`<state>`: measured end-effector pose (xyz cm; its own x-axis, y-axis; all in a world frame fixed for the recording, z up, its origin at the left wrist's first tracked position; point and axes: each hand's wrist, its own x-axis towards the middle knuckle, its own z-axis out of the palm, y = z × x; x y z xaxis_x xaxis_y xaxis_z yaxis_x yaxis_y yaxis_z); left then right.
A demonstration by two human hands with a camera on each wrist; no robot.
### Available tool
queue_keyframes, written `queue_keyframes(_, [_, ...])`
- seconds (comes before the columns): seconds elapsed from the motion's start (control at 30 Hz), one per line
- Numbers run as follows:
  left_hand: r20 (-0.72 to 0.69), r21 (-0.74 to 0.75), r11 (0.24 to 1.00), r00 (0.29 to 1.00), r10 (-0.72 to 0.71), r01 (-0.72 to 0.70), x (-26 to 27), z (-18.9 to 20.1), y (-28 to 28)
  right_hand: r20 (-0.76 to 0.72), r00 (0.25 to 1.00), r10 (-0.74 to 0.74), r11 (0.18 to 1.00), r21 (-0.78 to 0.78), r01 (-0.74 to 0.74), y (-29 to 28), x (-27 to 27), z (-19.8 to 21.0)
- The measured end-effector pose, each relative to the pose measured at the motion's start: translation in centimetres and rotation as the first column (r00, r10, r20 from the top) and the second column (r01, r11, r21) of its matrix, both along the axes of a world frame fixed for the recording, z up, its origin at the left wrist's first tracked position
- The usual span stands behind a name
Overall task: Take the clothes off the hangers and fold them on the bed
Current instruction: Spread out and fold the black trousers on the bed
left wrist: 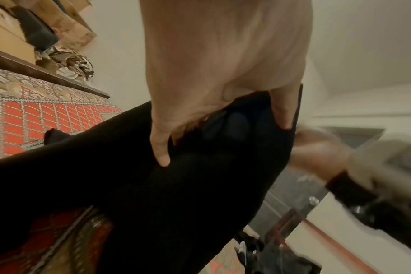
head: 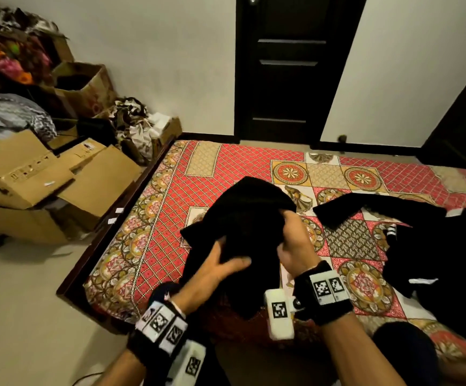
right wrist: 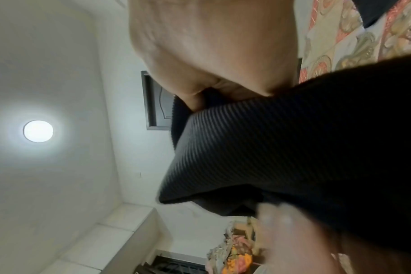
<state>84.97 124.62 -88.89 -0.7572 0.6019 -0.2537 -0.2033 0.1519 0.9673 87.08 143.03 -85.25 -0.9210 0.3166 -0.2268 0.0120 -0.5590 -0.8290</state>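
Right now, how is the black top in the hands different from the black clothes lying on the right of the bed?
The black top is lifted and bunched, gripped by the left hand and right hand. The black clothes lie spread on the bed, untouched. Both are black.

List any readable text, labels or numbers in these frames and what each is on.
No words or numbers can be read.
Cardboard boxes: printed marks and stickers, too small to read.
Wrist bands: square coded markers, no letters.
Black garment, held by both hands: no label visible.
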Motion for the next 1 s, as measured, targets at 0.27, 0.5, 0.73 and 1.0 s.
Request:
queue_keyframes(0.27, [0.065,-0.097,0.970,0.971,0.228,-0.221,2.7,-6.3,3.4,-0.108,0.990,0.094,0.992,-0.079,-0.102,1.0,1.8,3.1])
queue_keyframes(0.5, [0.563,0.151,0.854,0.754,0.339,-0.497,2.0,-1.2,3.3,0.249,0.968,0.029,0.958,0.270,-0.098,6.0,5.7,-0.7])
queue_keyframes(0.73, [0.645,0.203,0.860,0.725,0.241,-0.467,3.2,0.8,4.0,0.252,0.947,0.198,0.978,0.013,-0.208,-0.9,13.9,-4.3])
queue_keyframes(1.0, [0.271,0.170,0.977,0.959,0.080,-0.129,8.4,-0.7,3.0,0.235,0.945,-0.229,0.971,0.128,0.204,1.4,13.0,-3.3])
